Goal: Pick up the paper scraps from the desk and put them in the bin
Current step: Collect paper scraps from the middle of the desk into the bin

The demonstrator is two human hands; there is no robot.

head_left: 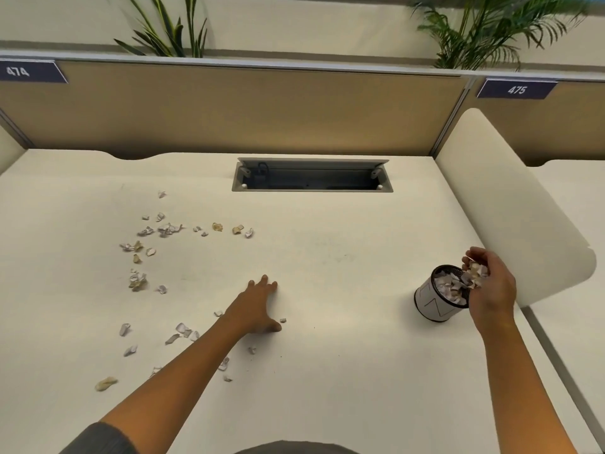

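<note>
- right hand (489,286) cups a bunch of paper scraps (475,274) over the rim of the small white bin (433,303), which already holds scraps
- left hand (255,309) lies flat on the desk (343,371), fingers straight
- more loose scraps (144,253) lie scattered across the desk's left side
- open cable tray (311,175) at the desk's back edge

- The left hand (253,306) reaches forward on an outstretched arm, palm down, fingers straight and spread flat.
- The right hand (487,283) is raised, wrist bent, fingers curled round paper scraps (474,273).
</note>
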